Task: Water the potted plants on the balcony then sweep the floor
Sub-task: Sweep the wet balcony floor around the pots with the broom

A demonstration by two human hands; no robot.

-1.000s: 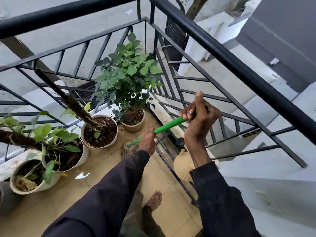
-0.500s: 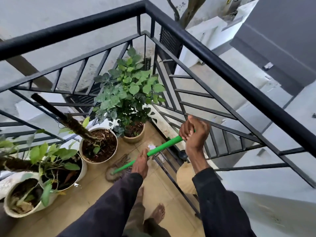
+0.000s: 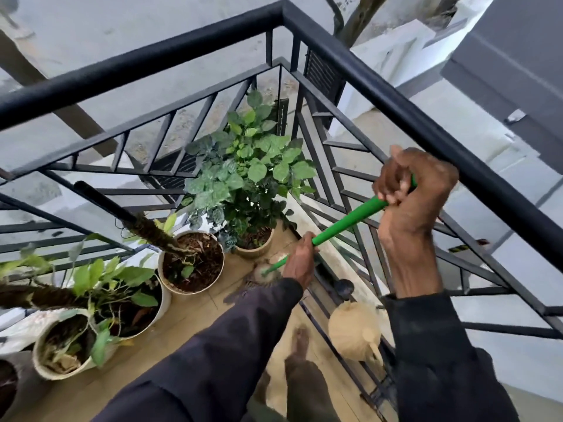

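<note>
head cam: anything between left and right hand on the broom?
Only a bare stretch of the green broom handle, sloping from the left hand up to the right hand; nothing else grips or touches it. This shows in the head view.

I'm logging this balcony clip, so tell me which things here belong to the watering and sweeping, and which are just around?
Part of the job:
- green-handled broom, gripped by the left hand and right hand
- potted plants
- beige watering can
- tiled floor

Just there:
- black railing
- tree trunk outside
</note>
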